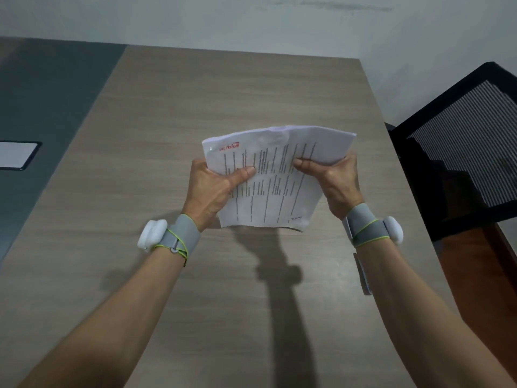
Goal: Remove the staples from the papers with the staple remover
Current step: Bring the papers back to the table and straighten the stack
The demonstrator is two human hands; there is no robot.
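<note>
Papers are gripped at frame centre by the left hand and the right hand, above the surface.

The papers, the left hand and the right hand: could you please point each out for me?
papers (275, 180): head view, middle of the printed top sheet.
left hand (215, 189): head view, back of hand.
right hand (337, 183): head view, back of hand.

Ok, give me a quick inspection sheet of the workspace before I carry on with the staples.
Surface: wood-grain desk, grey section at its left.
Job's things: papers held above the desk; staple remover not seen; staples too small to tell.
Clutter: nothing seen.
Grippers: left hand and right hand both grip the papers, thumbs on top.
Cables: nothing seen.
Surroundings: black mesh chair at right, pale wall behind, grey wristbands with white pods.
</note>
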